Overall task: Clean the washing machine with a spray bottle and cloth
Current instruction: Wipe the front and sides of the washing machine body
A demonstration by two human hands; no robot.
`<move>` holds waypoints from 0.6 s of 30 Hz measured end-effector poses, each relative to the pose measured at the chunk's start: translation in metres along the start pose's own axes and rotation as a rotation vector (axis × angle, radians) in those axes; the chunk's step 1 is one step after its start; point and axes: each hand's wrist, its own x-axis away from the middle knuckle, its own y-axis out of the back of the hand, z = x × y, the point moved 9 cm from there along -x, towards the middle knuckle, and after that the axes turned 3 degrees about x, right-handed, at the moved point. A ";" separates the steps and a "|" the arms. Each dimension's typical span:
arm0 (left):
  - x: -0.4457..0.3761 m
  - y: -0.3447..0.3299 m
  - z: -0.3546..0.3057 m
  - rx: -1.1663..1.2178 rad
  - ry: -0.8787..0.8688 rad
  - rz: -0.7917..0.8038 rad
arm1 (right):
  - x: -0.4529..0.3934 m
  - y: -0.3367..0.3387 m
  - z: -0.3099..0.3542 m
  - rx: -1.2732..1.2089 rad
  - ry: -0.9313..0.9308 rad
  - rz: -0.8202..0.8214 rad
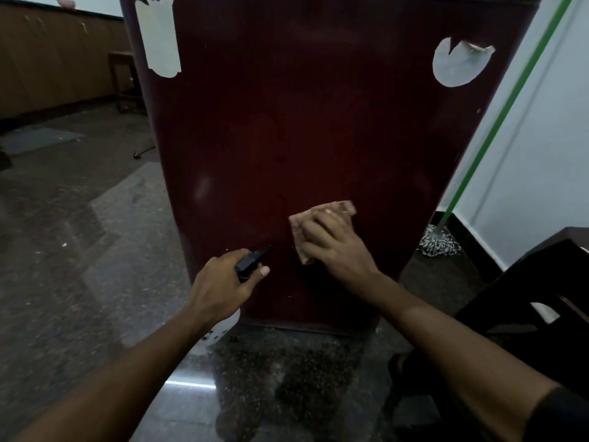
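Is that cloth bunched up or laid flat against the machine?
Flat: the cloth lies spread under the right hand on the washing machine's dark red panel.

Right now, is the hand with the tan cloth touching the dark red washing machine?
Touching. In the head view the right hand presses the folded tan cloth flat against the dark red washing machine.

A green-handled mop leans on the white wall.
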 end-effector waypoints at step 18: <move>0.003 0.008 -0.013 -0.095 -0.081 0.024 | 0.050 -0.052 0.054 0.173 0.371 0.409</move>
